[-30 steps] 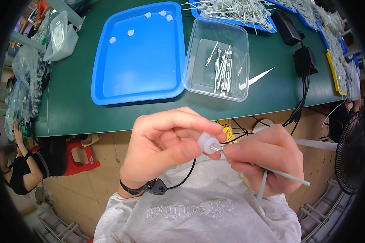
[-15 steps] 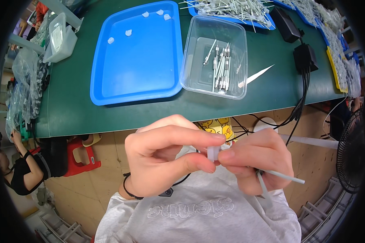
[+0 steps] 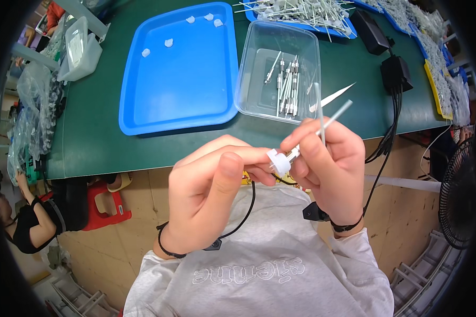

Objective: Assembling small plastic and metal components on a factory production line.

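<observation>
My right hand is closed in a pinch round a thin pale rod with a metal fitting at its lower end. A second thin pale rod sticks up from the same hand, crossing the first. At the fitting's tip is a small white plastic cap with fine prongs on its outer side. Beside the cap, my left hand has its thumb raised apart. Its forefinger reaches to the cap and seems to touch it, with nothing gripped.
On the green table, a blue tray holds several small white caps. A clear plastic box with metal-ended rods stands beside it. Behind is another blue tray heaped with rods. A pointed white strip and black cables lie rightward.
My right hand has risen and turned, so the rods now point up instead of down to the right. My left thumb has come off the white cap, which now shows fully with the metal fitting.
</observation>
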The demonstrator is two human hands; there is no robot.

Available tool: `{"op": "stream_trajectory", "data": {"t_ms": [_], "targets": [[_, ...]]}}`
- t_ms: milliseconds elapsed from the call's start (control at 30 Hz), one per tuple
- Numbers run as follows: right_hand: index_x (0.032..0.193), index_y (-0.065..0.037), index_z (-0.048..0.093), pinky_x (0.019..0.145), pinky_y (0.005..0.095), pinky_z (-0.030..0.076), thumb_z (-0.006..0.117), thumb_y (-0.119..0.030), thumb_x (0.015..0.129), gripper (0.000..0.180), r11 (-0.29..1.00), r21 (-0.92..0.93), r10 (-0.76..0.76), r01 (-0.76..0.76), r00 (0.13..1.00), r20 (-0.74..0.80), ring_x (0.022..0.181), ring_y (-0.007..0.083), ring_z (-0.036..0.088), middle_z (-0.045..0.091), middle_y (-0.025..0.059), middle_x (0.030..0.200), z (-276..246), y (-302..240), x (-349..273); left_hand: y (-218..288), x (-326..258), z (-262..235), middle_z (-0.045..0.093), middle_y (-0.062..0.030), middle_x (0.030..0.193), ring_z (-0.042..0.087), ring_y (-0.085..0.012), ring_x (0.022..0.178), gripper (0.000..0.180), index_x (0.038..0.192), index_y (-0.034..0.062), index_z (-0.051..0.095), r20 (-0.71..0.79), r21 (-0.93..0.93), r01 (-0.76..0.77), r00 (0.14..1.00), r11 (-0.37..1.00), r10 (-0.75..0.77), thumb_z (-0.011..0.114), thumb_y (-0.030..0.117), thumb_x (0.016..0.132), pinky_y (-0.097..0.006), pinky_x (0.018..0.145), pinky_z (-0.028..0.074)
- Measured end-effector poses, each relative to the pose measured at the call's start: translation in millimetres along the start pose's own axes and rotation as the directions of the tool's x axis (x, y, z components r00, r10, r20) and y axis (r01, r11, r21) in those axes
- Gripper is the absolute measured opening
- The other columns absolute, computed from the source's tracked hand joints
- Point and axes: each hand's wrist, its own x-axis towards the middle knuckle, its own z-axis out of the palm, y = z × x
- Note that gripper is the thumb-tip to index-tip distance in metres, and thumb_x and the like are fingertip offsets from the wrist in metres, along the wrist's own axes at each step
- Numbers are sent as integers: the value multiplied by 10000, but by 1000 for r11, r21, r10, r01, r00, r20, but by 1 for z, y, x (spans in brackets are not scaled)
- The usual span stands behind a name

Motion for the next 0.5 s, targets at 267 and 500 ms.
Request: {"op": "stream_trajectory", "data": {"t_ms": [267, 500], "targets": [[865, 45, 551, 370, 171, 197, 515, -187, 877, 235, 966, 94, 236, -240, 971, 48, 429, 2, 318, 462, -9, 600, 3, -1, 6, 6, 1, -2, 543, -125, 780, 555, -159, 671, 214, 838, -85, 557, 113, 222, -33, 994, 975, 8, 461, 103, 872, -260, 585, 476], [863, 46, 550, 381, 171, 220, 510, -197, 879, 247, 935, 244, 225, -259, 961, 157, 427, 9, 322, 475, 5, 608, 4, 4, 6, 6, 0, 1, 535, -119, 769, 552, -147, 653, 115, 839, -77, 559, 69, 81, -12, 998, 997, 6, 475, 1, 831, -250, 553, 477]]}}
